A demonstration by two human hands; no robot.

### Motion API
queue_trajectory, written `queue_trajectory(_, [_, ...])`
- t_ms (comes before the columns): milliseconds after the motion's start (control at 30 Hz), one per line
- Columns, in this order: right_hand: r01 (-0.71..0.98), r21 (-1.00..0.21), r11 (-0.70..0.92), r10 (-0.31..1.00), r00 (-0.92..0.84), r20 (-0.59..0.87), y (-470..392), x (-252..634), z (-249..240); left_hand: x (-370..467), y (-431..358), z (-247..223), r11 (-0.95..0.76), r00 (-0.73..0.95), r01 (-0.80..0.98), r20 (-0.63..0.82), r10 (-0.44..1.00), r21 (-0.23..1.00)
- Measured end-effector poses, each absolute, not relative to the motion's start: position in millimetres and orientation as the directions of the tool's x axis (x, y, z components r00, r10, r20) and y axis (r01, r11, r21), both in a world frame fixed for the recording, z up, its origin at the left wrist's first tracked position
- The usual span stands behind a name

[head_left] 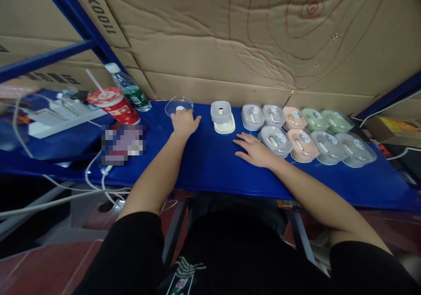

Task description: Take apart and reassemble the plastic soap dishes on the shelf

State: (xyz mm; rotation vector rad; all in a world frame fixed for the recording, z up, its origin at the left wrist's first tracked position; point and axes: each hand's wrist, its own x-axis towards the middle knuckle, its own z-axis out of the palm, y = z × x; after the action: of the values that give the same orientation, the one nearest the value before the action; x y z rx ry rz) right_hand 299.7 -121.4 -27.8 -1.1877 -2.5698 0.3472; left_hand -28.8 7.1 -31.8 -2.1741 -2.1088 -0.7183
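Observation:
My left hand [184, 122] rests on the near edge of a clear lid [173, 105] that lies on the blue table; its thumb is spread, and whether the fingertips grip the lid is hard to see. My right hand [252, 149] lies flat with fingers apart, beside a grey lidded box [275, 140]. Between the hands and farther back, a small grey box without a clear lid [220, 111] sits over a cream base [225, 126]. Several grey, peach [302, 145] and green [315, 118] boxes with clear lids stand in two rows on the right.
On the left are a red cup with a straw [120, 109], a water bottle [133, 93], a white power strip [62, 121] and a blurred-out item [123, 145]. Cables hang over the front edge. Cardboard [204, 36] backs the blue table [210, 172]; blue frame posts stand at both sides.

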Motion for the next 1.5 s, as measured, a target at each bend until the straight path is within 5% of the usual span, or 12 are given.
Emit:
queue_trajectory(333, [0.7,-0.335,0.63,0.771,-0.616,0.163,-120,301,-32,-53,10,-29,0.049,-0.208,0.906,0.342,0.916,0.42])
queue_trajectory(500, [0.705,-0.315,0.635,0.768,-0.619,0.164,-120,301,-31,-16,-9,-16,-0.272,0.065,0.876,0.462,0.885,0.398])
queue_trajectory(600, [0.695,-0.323,0.642,0.763,-0.623,0.174,-120,301,-31,14,-19,-17,-0.462,0.332,0.826,0.382,0.862,0.324])
queue_trajectory(700, [0.701,-0.322,0.637,0.767,-0.618,0.172,-120,301,-31,29,-22,-21,-0.493,0.399,0.819,0.324,0.858,0.295])
queue_trajectory(933, [0.698,-0.314,0.644,0.761,-0.628,0.166,-120,301,-31,0,-4,-17,-0.392,0.145,0.757,0.45,0.881,0.523])
queue_trajectory(1033, [0.706,-0.298,0.643,0.762,-0.63,0.151,-120,301,-30,-12,7,-17,-0.326,-0.151,0.543,0.471,0.869,0.774])
queue_trajectory(1133, [0.71,-0.29,0.641,0.763,-0.631,0.142,-121,301,-30,-17,14,-17,-0.199,-0.315,0.219,0.263,0.912,0.955])
queue_trajectory(1300, [0.711,-0.303,0.635,0.768,-0.624,0.146,-121,301,-29,-21,12,-14,0.072,-0.305,0.077,-0.046,0.951,0.994])
queue_trajectory(1500, [0.707,-0.309,0.636,0.766,-0.627,0.143,-121,301,-29,-31,15,-15,-0.068,-0.315,0.254,0.149,0.937,0.965])
